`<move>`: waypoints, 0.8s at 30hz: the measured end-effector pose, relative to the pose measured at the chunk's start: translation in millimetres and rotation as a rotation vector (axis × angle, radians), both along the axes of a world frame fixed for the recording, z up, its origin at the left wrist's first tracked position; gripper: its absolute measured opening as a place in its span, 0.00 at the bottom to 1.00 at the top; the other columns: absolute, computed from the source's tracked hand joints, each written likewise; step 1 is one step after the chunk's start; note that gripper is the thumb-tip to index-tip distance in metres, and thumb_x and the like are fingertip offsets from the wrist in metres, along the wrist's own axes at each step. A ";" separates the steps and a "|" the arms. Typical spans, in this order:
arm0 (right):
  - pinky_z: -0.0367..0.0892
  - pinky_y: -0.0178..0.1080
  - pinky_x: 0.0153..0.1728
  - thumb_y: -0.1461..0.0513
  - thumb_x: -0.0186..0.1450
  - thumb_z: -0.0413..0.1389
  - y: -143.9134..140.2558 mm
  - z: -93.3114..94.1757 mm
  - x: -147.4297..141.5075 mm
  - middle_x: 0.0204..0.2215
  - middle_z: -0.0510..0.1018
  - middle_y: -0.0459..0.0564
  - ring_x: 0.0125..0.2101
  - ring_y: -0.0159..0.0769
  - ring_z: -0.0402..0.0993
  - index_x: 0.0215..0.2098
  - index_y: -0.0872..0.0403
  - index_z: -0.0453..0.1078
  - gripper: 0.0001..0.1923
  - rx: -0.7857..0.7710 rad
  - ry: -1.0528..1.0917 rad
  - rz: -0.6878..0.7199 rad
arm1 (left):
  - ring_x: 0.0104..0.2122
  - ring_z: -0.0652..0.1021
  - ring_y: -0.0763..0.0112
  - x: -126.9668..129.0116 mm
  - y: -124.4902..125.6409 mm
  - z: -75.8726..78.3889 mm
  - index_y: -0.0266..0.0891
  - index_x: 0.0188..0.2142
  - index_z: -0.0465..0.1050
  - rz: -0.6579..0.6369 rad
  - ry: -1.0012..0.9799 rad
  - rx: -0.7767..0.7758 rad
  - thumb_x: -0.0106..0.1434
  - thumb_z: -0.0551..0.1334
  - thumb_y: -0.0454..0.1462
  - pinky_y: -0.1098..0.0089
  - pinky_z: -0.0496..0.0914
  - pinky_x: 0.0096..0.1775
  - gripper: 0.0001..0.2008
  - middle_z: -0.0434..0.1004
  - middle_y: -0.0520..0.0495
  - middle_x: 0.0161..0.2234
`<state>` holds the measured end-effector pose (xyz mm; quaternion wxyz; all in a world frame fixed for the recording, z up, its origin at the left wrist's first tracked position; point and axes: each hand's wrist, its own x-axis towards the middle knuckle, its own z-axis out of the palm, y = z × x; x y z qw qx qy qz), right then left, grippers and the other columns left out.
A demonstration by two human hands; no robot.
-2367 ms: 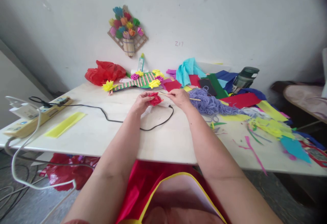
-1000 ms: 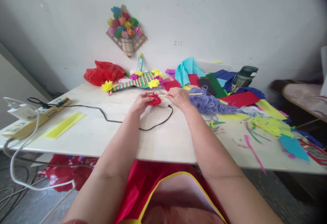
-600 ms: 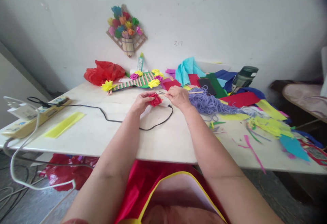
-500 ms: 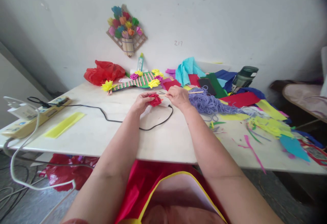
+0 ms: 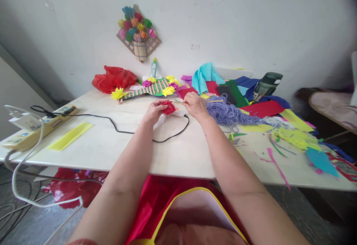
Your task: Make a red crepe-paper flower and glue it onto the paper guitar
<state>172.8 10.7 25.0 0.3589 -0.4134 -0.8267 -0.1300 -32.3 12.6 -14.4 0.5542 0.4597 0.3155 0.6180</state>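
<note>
Pinched in the fingers of my left hand (image 5: 154,111) is a red crepe-paper flower (image 5: 168,108). My right hand (image 5: 194,104) is closed on a thin wooden stick (image 5: 214,101), which sticks out on both sides of the fist. The stick's left end points toward the flower; whether it touches the petals I cannot tell. Just below the flower lies a white object (image 5: 180,113) with a small orange tip, mostly hidden by my left hand. A black cord (image 5: 164,140) ends in a plug at its right side.
Behind my hands lies a green striped panel (image 5: 147,89) with yellow and purple paper flowers. Purple yarn (image 5: 230,111), coloured paper and a dark green jar (image 5: 267,85) crowd the right. A power strip (image 5: 41,127) and yellow strip (image 5: 71,136) lie left. A flower decoration (image 5: 139,32) hangs above.
My right hand has shifted slightly up and right, and the stick's near end sits a little higher. The red flower has turned and moved slightly left in my left hand.
</note>
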 end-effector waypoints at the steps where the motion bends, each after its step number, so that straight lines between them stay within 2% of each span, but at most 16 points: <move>1: 0.55 0.39 0.31 0.70 0.61 0.56 0.1 -0.3 0.3 0.33 0.78 0.52 0.38 0.40 0.69 0.28 0.54 0.73 0.08 -0.006 0.006 -0.004 | 0.27 0.78 0.68 -0.1 0.1 -0.1 0.35 0.33 0.79 0.007 -0.004 0.003 0.38 0.74 0.32 0.69 0.73 0.29 0.18 0.82 0.45 0.30; 7: 0.57 0.39 0.32 0.70 0.61 0.55 3.5 -3.4 4.6 0.33 0.77 0.52 0.39 0.41 0.70 0.28 0.54 0.73 0.08 -0.014 0.063 -0.016 | 0.29 0.79 0.67 0.4 -1.6 0.9 0.35 0.33 0.79 0.036 -0.023 0.012 0.38 0.74 0.32 0.67 0.73 0.32 0.18 0.82 0.44 0.33; 12: 0.57 0.37 0.31 0.66 0.61 0.57 9.5 -8.3 9.9 0.31 0.77 0.50 0.34 0.38 0.70 0.26 0.53 0.72 0.06 -0.054 0.172 -0.016 | 0.30 0.79 0.66 0.0 -0.4 -0.1 0.36 0.35 0.77 0.051 -0.037 0.023 0.39 0.73 0.31 0.65 0.73 0.34 0.20 0.82 0.45 0.33; 17: 0.60 0.37 0.32 0.61 0.61 0.58 17.3 -13.7 14.3 0.27 0.77 0.48 0.28 0.36 0.70 0.25 0.53 0.71 0.07 -0.098 0.429 -0.055 | 0.31 0.80 0.65 -2.4 4.4 -3.8 0.37 0.40 0.76 0.072 -0.030 0.043 0.40 0.73 0.32 0.64 0.74 0.36 0.23 0.82 0.45 0.35; 24: 0.65 0.38 0.35 0.59 0.63 0.55 29.4 -16.7 20.3 0.24 0.77 0.49 0.29 0.38 0.73 0.28 0.53 0.71 0.08 -0.153 0.822 -0.168 | 0.31 0.80 0.65 -1.8 3.1 -2.7 0.38 0.49 0.71 0.081 0.020 0.065 0.41 0.72 0.33 0.63 0.74 0.36 0.32 0.82 0.47 0.33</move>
